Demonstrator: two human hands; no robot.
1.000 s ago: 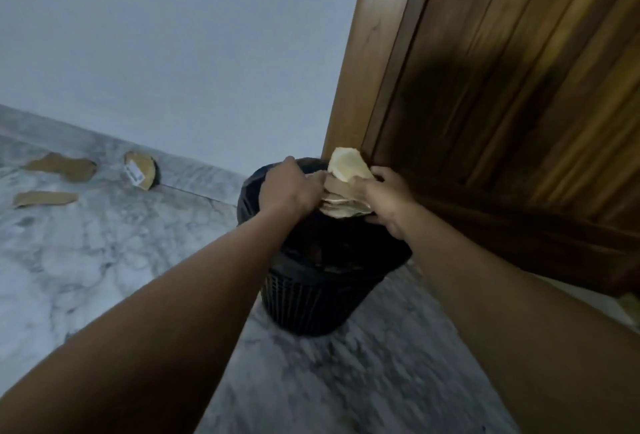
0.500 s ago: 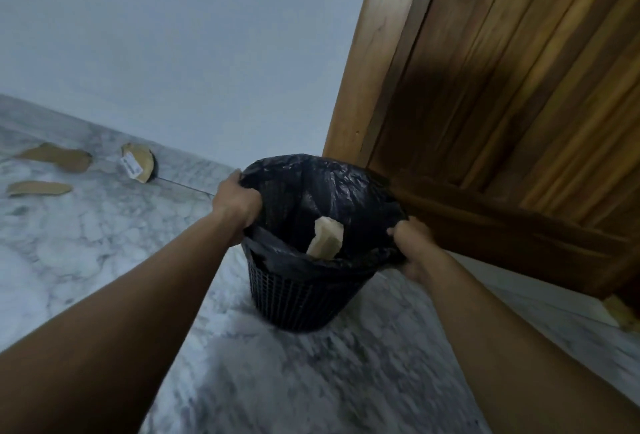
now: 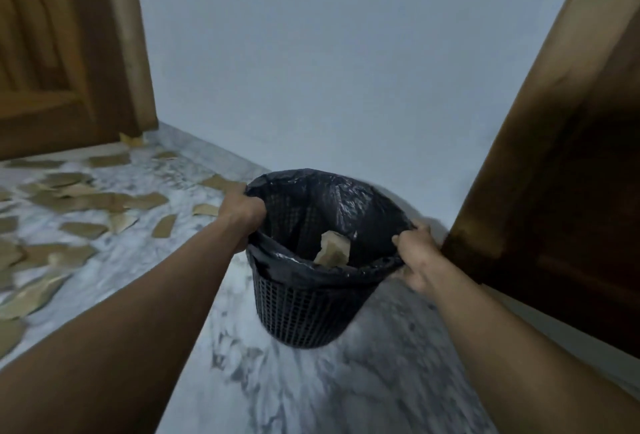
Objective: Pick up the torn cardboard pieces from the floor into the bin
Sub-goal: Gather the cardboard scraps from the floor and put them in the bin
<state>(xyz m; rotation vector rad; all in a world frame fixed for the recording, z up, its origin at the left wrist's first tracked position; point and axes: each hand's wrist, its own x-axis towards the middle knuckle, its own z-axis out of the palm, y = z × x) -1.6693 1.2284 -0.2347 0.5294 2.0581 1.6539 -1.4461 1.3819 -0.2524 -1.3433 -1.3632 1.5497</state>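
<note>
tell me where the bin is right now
In the head view the bin stands centre frame on the marble floor, gripped at its rim by the left hand and right hand.

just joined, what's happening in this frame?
A person is clearing torn cardboard off a marble floor. Both hands grip the rim of a black mesh bin lined with a dark bag: left hand on the left edge, right hand on the right edge. One cardboard clump sits inside the bin. Many torn pieces lie scattered on the floor to the left, so most of the pickup is not yet done.
</note>
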